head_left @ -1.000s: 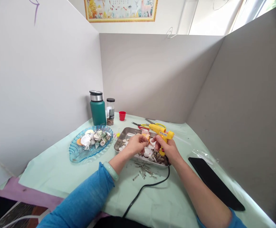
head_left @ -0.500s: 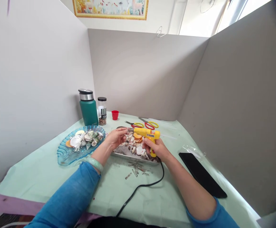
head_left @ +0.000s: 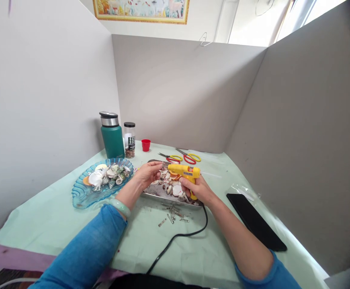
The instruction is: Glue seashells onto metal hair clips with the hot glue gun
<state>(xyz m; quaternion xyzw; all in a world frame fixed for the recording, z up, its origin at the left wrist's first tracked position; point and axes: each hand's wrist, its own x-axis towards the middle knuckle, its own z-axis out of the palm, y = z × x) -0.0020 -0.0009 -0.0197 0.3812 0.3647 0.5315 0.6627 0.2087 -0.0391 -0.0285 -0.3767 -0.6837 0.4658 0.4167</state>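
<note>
My right hand [head_left: 197, 188] is wrapped round the handle of a yellow hot glue gun [head_left: 182, 170], its nozzle facing left. Just left of that nozzle, my left hand [head_left: 149, 173] pinches a small shiny piece, resembling the metal clips on the table, between thumb and fingertips. Both hands are above a metal tray [head_left: 165, 197] of seashells [head_left: 177, 188], partly hidden by the hands and gun. Several small metal clips [head_left: 173, 212] lie scattered on the cloth in front of the tray.
On the left stands a blue scalloped dish [head_left: 81, 196] with shells, behind it a green bottle [head_left: 112, 140] and a clear jar [head_left: 129, 140]. A red cup [head_left: 146, 145] and two pairs of scissors [head_left: 189, 156] are at the back. The black cord [head_left: 175, 237] crosses the front; a black slab [head_left: 256, 222] lies right.
The glue gun in my right hand has moved slightly left and down, its nozzle closer to the piece in my left hand. My left hand has hardly moved.
</note>
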